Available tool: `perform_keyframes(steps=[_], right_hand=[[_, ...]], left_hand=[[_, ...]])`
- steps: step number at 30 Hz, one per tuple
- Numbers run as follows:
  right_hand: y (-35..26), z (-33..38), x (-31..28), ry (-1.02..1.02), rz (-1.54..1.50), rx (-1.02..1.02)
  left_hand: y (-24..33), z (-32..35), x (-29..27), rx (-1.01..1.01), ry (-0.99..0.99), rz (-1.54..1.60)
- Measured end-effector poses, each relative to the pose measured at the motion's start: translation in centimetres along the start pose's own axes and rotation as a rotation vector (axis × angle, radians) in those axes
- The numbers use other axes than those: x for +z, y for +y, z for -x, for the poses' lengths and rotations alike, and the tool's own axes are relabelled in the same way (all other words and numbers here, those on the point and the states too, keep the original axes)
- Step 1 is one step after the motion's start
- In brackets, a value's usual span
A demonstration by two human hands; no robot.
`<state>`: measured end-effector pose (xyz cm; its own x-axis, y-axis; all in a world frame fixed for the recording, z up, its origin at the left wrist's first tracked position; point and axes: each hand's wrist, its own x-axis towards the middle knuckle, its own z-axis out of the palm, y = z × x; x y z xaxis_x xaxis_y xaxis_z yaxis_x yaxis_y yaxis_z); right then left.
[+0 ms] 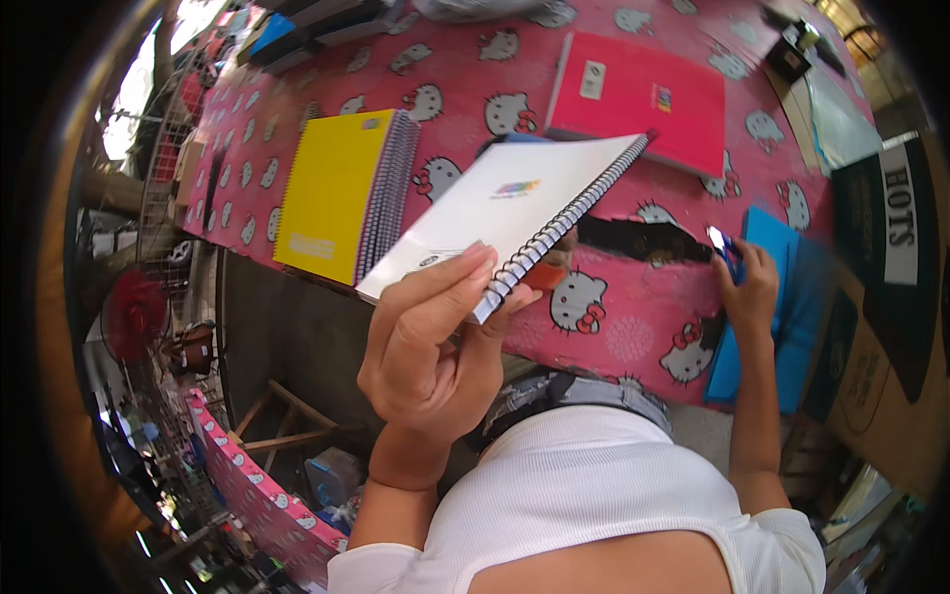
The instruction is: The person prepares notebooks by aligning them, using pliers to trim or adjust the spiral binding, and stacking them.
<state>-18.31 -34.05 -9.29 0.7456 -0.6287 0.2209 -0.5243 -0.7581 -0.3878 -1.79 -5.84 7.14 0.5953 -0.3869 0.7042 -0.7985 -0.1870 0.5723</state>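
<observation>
My left hand [426, 346] grips a white spiral notebook [520, 193] by its near lower corner, fingers on the cover and thumb beneath. The notebook is raised and tilted above the table, its black wire coil along the right side. At the table's right, my right hand [754, 287] is closed around a small blue-handled tool [730, 259] with a shiny metal tip; its exact kind is unclear. Beside and under that hand lies a flat bright-blue pad or notebook [767, 342].
A pink table cover [628, 342] with cartoon cats has a dark torn-looking patch [643, 241]. Yellow spiral notebooks [332, 198] are stacked left, and red notebooks [648, 99] lie at the back. A cardboard box [881, 366] stands right; clear plastic sheets [836, 114] lie behind it.
</observation>
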Motion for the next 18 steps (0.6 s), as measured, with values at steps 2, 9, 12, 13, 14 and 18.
perform_keyframes(steps=[2,9,12,13,14,18], right_hand=[[0.5,-0.3,0.6,-0.108,0.169,0.042],[-14.5,-4.9,-8.0,0.195,-0.487,-0.480],[-22.6,-7.0,-7.6,0.273,-0.674,-0.901],[-24.7,-8.0,-7.9,0.200,-0.638,-1.083],[-26.2,-8.4,-7.7,-0.012,-0.520,-1.139],[-31.2,-9.8,-8.7,-0.207,-0.165,-1.070]], left_hand=[[-1.4,-1.6,-0.1,0.031,0.076,-0.058],[-1.3,-3.2,-1.0,0.143,0.014,-0.080],[-1.2,-2.7,-1.0,0.081,0.059,0.028],[-1.1,-2.5,-1.7,0.051,0.058,0.051],[-1.5,-2.2,-3.0,0.011,0.072,0.058],[-5.5,-1.9,-10.4,-0.013,0.348,-0.224]])
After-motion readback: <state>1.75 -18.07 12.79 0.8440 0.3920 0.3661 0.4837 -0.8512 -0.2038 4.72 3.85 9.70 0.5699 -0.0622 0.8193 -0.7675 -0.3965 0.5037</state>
